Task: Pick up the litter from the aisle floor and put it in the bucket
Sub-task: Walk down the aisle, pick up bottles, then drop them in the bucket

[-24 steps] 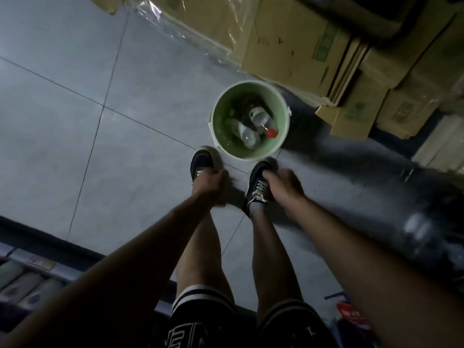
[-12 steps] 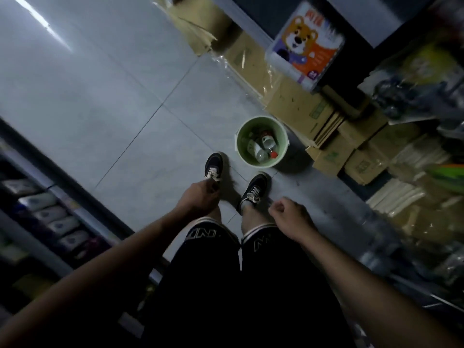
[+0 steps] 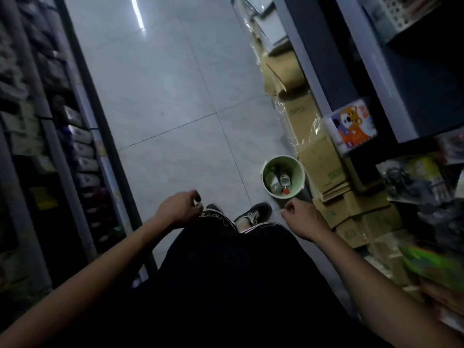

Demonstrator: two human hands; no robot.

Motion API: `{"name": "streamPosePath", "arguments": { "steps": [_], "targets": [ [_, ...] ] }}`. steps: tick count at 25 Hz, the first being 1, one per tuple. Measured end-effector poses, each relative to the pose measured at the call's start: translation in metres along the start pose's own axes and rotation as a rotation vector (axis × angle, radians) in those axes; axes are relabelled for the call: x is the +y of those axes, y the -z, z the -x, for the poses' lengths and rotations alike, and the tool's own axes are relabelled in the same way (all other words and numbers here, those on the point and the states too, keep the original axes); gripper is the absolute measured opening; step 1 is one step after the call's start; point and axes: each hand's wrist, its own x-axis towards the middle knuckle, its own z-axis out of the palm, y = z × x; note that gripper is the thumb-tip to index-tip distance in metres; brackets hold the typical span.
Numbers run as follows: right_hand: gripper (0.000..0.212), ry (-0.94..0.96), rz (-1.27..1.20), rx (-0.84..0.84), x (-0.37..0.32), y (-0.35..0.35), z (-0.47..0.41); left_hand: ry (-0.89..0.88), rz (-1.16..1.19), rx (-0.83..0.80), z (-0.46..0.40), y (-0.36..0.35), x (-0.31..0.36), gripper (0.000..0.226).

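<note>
We've straightened up since a second ago; both hands lifted from shoe level to hem level of the shorts (image 3: 226,285). Arms extended forward, apart. Left hand (image 3: 179,207) and right hand (image 3: 301,218): fingers loosely curled, holding nothing. Green bucket (image 3: 298,180) sits on the aisle floor (image 3: 163,96) just beside the cardboard boxes (image 3: 324,167), bottles (image 3: 280,182) inside.

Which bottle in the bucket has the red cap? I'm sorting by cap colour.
The right-hand bottle in the green bucket: its red cap points toward the person. The bottle to its left shows no red.
</note>
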Motion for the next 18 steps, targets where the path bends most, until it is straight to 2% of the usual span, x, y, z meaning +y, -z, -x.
{"name": "streamPosePath", "arguments": {
  "steps": [4,10,14,18],
  "targets": [
    [0.024,0.069,0.092,0.010,-0.041,-0.011,0.017,0.073,0.043,-0.049,0.037,-0.015,-0.061,0.036],
    [0.022,0.157,0.168,0.064,-0.093,-0.022,0.042,0.151,0.220,0.014,0.073,-0.031,-0.122,0.037],
    [0.019,0.228,0.180,0.109,-0.107,-0.019,0.047,0.186,0.286,0.033,0.077,-0.025,-0.138,0.035],
    [0.018,0.222,0.180,0.113,-0.112,-0.011,0.042,0.185,0.269,0.080,0.065,0.001,-0.136,0.034]
  ]
}}
